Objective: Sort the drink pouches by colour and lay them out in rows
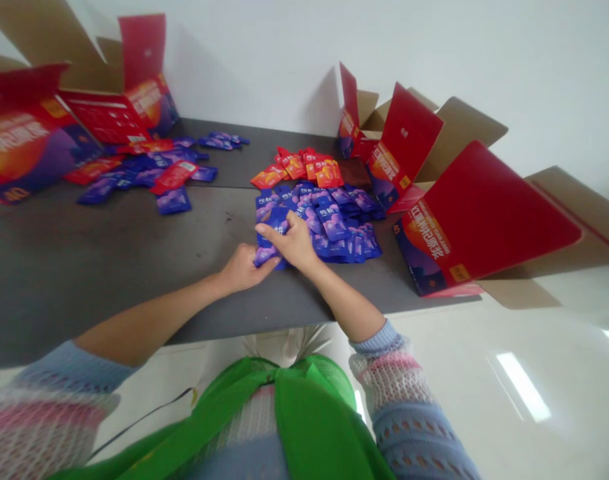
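Between my two hands, at the near left of the sachet pile, is a purple sachet [273,223]; whether others lie behind it I cannot tell. My left hand [245,268] closes on its lower left end, with the thumb stretched along the bottom. From the right, my right hand [293,240] grips it, thumb across its front. A spread pile of purple sachets [332,217] lies just beyond and right of my hands. Behind that pile is a group of red and orange sachets [304,167].
Open red cartons [484,220] with raised flaps line the table's right side. More open cartons [29,147] stand at the left, beside mixed purple and red sachets [149,170]. A small purple cluster [222,140] lies toward the wall. The grey table's [134,260] front edge runs before me.
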A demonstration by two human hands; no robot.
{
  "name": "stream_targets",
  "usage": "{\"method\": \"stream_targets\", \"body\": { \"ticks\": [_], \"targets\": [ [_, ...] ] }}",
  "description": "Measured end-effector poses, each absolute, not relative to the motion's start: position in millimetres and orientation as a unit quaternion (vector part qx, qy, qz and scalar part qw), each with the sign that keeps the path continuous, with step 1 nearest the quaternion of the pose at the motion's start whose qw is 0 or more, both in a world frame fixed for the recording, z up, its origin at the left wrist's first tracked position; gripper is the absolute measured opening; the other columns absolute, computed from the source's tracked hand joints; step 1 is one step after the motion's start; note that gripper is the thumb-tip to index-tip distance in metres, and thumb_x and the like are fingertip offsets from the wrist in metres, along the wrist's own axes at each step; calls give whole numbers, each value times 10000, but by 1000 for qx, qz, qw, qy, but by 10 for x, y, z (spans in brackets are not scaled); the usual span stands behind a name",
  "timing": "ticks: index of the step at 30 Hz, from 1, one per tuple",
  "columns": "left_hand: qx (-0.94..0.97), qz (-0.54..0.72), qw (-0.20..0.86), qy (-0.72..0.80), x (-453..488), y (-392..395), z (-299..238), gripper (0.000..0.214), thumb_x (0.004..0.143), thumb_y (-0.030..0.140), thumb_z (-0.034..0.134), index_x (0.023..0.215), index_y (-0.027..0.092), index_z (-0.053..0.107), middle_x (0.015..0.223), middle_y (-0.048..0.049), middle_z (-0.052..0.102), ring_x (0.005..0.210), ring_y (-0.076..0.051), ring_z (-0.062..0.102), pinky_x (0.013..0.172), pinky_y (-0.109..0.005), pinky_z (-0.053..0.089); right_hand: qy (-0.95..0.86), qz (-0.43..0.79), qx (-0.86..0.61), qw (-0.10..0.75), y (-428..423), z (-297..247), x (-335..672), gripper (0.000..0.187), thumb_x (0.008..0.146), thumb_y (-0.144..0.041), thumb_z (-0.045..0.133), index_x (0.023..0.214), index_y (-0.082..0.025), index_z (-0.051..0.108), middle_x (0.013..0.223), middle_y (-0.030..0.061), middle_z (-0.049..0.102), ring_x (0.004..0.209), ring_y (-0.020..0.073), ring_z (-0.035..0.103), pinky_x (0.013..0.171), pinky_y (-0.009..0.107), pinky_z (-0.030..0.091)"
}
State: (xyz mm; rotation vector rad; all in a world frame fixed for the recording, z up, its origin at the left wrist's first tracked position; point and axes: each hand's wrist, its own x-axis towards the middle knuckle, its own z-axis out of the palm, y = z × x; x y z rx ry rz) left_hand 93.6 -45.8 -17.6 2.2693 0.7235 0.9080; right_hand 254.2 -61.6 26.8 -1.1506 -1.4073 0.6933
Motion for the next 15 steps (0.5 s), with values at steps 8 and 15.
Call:
{"method": "stream_targets", "body": {
  "ticks": [8,15],
  "targets": [
    [760,452,317,343,954,-379,-174,421,839,394,649,521,193,459,472,24,460,443,-84,398,449,-223,328,-635,323,-473,518,-697,214,2388,430,941,-505,677,1238,-207,591,1129,55,713,1087,220,678,999,372,567],
    [790,384,378,291,972,-261,-141,332,800,420,724,643,171,571,563,17,554,520,-104,478,520,-224,386,-626,152,-614,456,-713,192,2484,357,1054,-513,487,1153,-198,623,925,85,700,951,277,694,890,399,554]
  ]
}}
